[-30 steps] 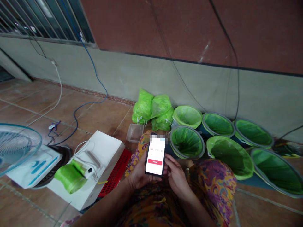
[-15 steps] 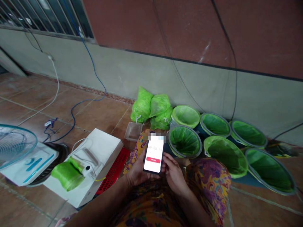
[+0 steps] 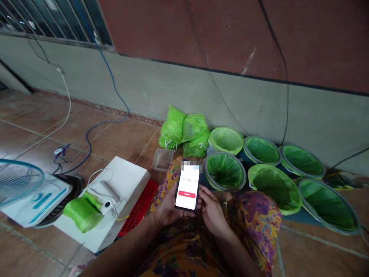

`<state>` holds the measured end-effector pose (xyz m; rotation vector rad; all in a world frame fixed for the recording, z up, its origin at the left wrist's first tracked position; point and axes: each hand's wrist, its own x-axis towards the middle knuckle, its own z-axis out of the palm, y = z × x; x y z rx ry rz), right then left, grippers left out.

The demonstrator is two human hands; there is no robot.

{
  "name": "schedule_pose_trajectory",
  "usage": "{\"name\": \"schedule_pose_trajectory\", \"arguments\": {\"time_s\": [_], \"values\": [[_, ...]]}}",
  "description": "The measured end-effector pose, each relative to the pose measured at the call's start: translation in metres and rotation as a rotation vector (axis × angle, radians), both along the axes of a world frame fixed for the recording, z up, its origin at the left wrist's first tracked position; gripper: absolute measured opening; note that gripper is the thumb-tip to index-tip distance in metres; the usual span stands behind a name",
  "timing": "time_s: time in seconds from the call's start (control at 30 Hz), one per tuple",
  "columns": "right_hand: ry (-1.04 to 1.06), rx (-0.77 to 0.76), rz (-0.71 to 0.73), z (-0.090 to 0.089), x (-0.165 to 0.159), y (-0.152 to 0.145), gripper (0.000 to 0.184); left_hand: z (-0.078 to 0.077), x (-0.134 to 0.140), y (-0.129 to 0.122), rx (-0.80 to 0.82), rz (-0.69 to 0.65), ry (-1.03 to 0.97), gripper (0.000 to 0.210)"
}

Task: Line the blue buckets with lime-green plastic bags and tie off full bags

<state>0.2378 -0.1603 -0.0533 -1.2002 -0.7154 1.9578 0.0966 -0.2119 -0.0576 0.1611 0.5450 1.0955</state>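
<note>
A smartphone [image 3: 186,187] is held upright over my lap, its lit white screen showing timer digits and a red button. My left hand [image 3: 168,207] wraps the phone's left side and lower edge, with fingers curled under the bottom. My right hand [image 3: 211,209] grips its right edge, fingers bent against the side; the fingertips behind the phone are hidden. Beyond the phone stand several bins with green liners, the nearest bin [image 3: 225,172] just past my right hand. Tied green bags [image 3: 173,125] lie against the wall.
To the left, a white box [image 3: 127,173] carries a roll of green bags [image 3: 82,215] and a white device [image 3: 107,206]. Beside it are a red crate [image 3: 138,206], a fan [image 3: 20,181] and a clear tray [image 3: 162,159]. A blue cable [image 3: 89,132] crosses the tiled floor.
The view has shifted very slightly. Both hands stay on the smartphone and the screen looks the same.
</note>
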Motion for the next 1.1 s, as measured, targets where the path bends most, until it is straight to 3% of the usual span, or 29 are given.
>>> {"name": "schedule_pose_trajectory", "arguments": {"time_s": [0.2,0.6,0.9,1.1], "values": [[0.001,0.005,-0.001,-0.003,0.000,0.000,0.035,-0.006,-0.001,-0.001,0.065,-0.005,-0.084,0.061],[0.016,0.017,0.016,0.002,0.001,0.000,0.034,-0.006,-0.001,0.000,0.016,0.005,-0.088,0.067],[0.155,0.028,0.136,0.034,-0.020,-0.007,0.031,-0.010,-0.018,-0.010,0.084,-0.021,-0.277,0.077],[0.166,-0.008,0.168,0.041,-0.036,-0.010,0.029,-0.012,-0.026,-0.013,0.017,-0.030,-0.300,0.077]]}}
